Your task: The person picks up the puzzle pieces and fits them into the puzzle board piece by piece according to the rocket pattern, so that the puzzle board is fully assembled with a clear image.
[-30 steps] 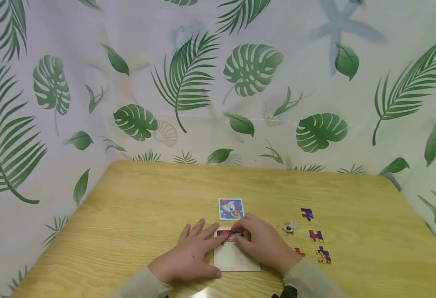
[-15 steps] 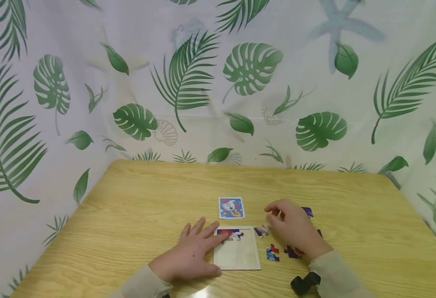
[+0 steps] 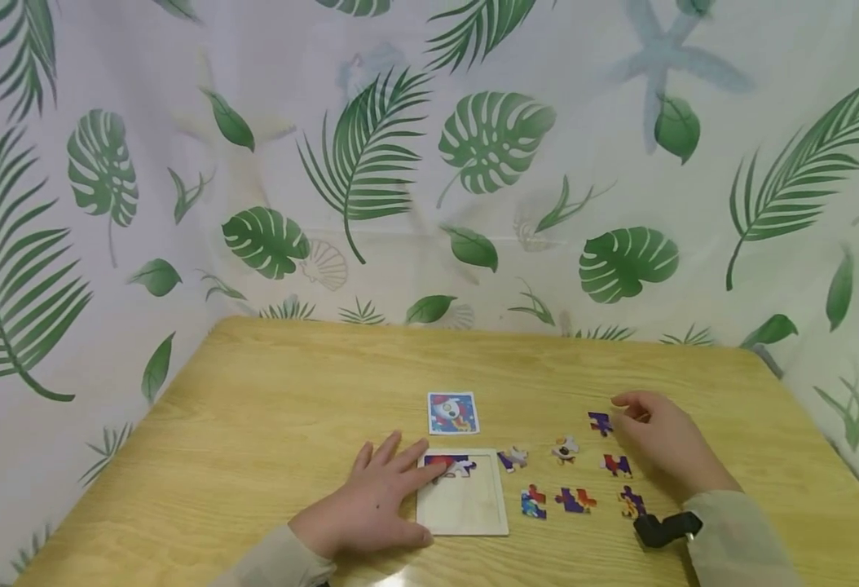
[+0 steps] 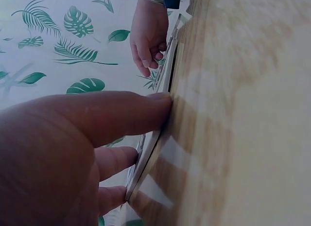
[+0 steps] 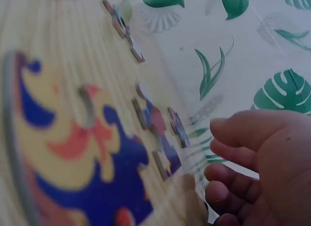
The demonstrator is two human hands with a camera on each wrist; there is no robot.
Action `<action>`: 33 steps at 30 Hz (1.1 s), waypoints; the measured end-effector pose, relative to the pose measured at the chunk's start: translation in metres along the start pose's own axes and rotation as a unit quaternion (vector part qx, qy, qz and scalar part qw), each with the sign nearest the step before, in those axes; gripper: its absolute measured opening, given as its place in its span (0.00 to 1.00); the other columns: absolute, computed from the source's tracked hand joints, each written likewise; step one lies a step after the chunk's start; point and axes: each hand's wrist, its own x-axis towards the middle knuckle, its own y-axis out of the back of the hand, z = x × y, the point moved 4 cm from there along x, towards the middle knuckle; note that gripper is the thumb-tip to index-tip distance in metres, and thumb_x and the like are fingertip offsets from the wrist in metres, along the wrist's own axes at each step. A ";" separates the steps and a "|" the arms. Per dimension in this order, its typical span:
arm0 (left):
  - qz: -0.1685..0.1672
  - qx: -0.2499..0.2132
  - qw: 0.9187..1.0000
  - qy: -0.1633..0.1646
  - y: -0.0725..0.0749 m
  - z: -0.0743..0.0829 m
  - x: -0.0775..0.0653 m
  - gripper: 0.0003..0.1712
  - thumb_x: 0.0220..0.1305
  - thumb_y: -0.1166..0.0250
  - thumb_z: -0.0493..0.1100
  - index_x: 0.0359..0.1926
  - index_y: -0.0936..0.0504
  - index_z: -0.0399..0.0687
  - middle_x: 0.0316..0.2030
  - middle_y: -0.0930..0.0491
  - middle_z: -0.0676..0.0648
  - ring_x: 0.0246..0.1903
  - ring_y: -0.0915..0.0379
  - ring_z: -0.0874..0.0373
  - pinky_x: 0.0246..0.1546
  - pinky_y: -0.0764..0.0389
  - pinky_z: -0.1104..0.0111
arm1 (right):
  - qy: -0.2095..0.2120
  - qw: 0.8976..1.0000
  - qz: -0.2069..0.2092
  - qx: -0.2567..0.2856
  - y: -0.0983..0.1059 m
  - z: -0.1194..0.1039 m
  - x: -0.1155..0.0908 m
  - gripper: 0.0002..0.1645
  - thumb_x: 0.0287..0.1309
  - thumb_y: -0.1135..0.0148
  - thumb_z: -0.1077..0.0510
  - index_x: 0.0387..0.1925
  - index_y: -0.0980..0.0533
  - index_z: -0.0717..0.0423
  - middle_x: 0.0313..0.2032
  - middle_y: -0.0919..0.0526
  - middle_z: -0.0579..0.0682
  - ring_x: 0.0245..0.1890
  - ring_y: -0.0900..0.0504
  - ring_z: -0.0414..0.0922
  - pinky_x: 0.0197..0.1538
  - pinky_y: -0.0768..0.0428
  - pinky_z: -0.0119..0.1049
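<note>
A left hand (image 3: 374,505) lies with fingers spread at a wooden tray (image 3: 462,507), its index finger resting across the joined section (image 3: 463,467) in the tray's far left corner. The thumb meets the tray's near left edge, a contact the left wrist view shows up close. A right hand (image 3: 660,440) bends its fingers loosely around open air, just right of a purple piece (image 3: 601,423); whether it touches the table (image 3: 290,391) cannot be told.

The other loose pieces lie between the tray and the right hand: a purple-and-white piece (image 3: 513,459) just beside the tray's rim, a white piece (image 3: 565,450) beyond it, and a red piece (image 3: 616,465) nearer the right wrist. Closer to the person sit a blue piece (image 3: 534,503), an orange piece (image 3: 574,500) and a yellow piece (image 3: 631,501). A printed card (image 3: 453,413) lies just past the tray.

One second earlier, the right hand's fingers were at the joined section; half a second later they were over the loose pieces. Now the hand is farther right, leaving in view pieces it had covered. The left hand holds its position, and the card remains in place.
</note>
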 end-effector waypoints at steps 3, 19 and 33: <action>0.002 -0.001 1.000 0.003 -0.002 0.000 0.001 0.51 0.57 0.32 0.67 0.79 0.42 0.69 0.80 0.53 0.49 0.77 0.68 0.37 0.69 0.65 0.35 | 0.016 1.000 -0.025 -0.004 -0.002 0.004 0.000 0.33 0.70 0.39 0.42 0.65 0.26 0.60 0.53 0.22 0.59 0.50 0.23 0.55 0.50 0.23 0.53; 0.002 -0.007 1.000 0.003 -0.002 -0.002 0.000 0.51 0.57 0.32 0.67 0.79 0.42 0.70 0.80 0.54 0.50 0.77 0.69 0.38 0.70 0.66 0.35 | 0.046 0.998 -0.028 -0.043 -0.010 -0.001 0.002 0.29 0.63 0.31 0.47 0.58 0.23 0.62 0.51 0.24 0.61 0.51 0.24 0.59 0.54 0.26 0.62; -0.001 0.000 1.000 0.002 -0.003 -0.001 0.000 0.50 0.58 0.33 0.67 0.79 0.41 0.69 0.80 0.53 0.49 0.77 0.69 0.37 0.70 0.66 0.36 | 0.033 0.999 -0.017 -0.018 -0.015 -0.011 0.000 0.28 0.62 0.31 0.42 0.51 0.22 0.59 0.43 0.19 0.51 0.41 0.22 0.48 0.46 0.23 0.48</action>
